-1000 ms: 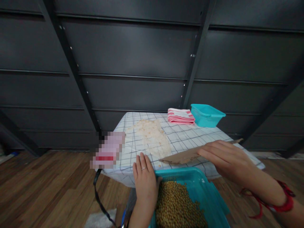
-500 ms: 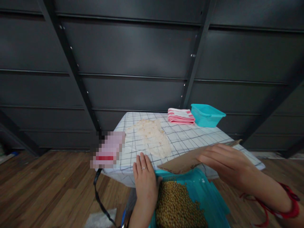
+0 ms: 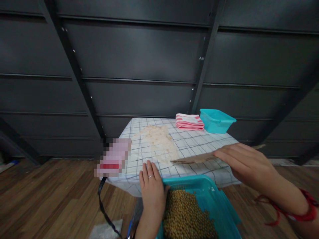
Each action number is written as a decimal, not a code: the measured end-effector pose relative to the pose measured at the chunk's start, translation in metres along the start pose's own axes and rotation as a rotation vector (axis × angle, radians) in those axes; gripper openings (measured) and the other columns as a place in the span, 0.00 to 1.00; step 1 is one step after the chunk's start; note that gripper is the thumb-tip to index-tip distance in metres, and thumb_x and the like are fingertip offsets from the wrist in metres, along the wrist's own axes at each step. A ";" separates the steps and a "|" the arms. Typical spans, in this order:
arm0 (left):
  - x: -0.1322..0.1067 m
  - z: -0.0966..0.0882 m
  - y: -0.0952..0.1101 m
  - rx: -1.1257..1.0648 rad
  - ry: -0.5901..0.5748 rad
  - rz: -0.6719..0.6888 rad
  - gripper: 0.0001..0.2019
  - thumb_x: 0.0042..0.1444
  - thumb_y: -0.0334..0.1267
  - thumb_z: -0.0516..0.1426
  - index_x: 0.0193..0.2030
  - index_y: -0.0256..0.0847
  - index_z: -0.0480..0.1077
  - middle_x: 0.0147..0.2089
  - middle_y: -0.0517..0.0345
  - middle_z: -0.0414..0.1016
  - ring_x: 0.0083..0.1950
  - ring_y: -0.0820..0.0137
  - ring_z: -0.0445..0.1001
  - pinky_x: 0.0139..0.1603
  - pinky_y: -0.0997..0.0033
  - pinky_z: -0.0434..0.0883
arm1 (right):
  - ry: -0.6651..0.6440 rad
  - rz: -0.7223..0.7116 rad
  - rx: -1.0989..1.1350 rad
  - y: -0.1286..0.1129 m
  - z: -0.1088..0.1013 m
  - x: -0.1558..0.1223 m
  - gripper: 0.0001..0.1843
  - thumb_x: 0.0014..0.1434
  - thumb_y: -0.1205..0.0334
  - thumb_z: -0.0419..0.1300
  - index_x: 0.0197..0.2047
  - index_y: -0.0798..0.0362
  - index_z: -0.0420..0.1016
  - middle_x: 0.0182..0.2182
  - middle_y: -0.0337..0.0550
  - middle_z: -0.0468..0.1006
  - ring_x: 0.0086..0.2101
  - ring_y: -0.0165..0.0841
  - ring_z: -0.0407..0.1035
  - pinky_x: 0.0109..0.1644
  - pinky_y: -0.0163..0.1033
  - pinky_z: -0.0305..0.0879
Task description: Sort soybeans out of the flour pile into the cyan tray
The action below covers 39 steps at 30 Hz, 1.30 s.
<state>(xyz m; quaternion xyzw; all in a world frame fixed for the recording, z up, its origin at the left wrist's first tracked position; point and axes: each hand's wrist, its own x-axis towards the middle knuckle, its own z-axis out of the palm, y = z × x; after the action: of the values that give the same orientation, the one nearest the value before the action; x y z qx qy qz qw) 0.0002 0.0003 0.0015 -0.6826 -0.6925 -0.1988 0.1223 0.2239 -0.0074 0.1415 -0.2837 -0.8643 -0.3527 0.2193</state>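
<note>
My left hand (image 3: pixel 152 190) grips the near left rim of a teal tub (image 3: pixel 213 199) full of small tan beans (image 3: pixel 185 215), held at the table's front edge. My right hand (image 3: pixel 245 163) is closed on a flat piece of brown cardboard (image 3: pixel 195 158), holding it nearly level just above the checked tablecloth (image 3: pixel 196 144). The cardboard's left tip lies beside a patch of pale grains (image 3: pixel 159 142) spread over the cloth.
At the table's far right stand a folded pink-striped towel (image 3: pixel 188 122) and a small teal bin (image 3: pixel 216 120). A blurred pink object (image 3: pixel 113 157) sits at the table's left corner. A black strap (image 3: pixel 104 209) hangs below it. Dark panelled wall behind, wooden floor around.
The cardboard was tilted down over the tub half a second ago. My right hand has lifted it back up and away, level over the cloth. My left hand has stayed put.
</note>
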 end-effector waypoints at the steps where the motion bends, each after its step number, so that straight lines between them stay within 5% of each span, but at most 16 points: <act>1: 0.000 0.000 0.000 0.000 0.003 0.005 0.35 0.39 0.36 0.61 0.55 0.23 0.59 0.59 0.33 0.59 0.60 0.49 0.57 0.57 0.51 0.59 | 0.001 -0.010 -0.029 0.001 0.003 0.001 0.24 0.52 0.80 0.41 0.37 0.49 0.72 0.26 0.41 0.74 0.30 0.33 0.66 0.33 0.40 0.64; 15: -0.003 0.010 -0.003 0.023 0.051 0.041 0.34 0.43 0.40 0.59 0.56 0.24 0.57 0.60 0.32 0.58 0.60 0.50 0.57 0.58 0.50 0.58 | 0.035 -0.105 -0.171 0.015 0.053 0.025 0.15 0.56 0.78 0.44 0.37 0.59 0.69 0.28 0.44 0.74 0.28 0.31 0.65 0.31 0.37 0.59; 31: -0.004 0.009 -0.004 0.009 0.066 0.060 0.33 0.43 0.38 0.57 0.57 0.25 0.56 0.60 0.33 0.58 0.61 0.50 0.56 0.57 0.48 0.58 | 0.002 -0.163 -0.089 0.006 0.008 0.011 0.15 0.56 0.78 0.44 0.40 0.54 0.67 0.29 0.43 0.75 0.30 0.31 0.67 0.35 0.38 0.63; 39: -0.004 0.013 -0.005 -0.018 0.065 0.051 0.33 0.43 0.38 0.57 0.56 0.25 0.56 0.60 0.31 0.58 0.61 0.49 0.56 0.57 0.48 0.58 | 0.033 -0.142 -0.103 0.004 0.019 0.013 0.15 0.55 0.79 0.45 0.41 0.56 0.66 0.30 0.45 0.75 0.31 0.32 0.67 0.34 0.39 0.62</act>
<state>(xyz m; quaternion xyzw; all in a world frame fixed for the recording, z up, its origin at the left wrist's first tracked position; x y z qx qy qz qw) -0.0029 0.0027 -0.0119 -0.6942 -0.6687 -0.2240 0.1437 0.2133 0.0128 0.1384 -0.2270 -0.8593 -0.4157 0.1931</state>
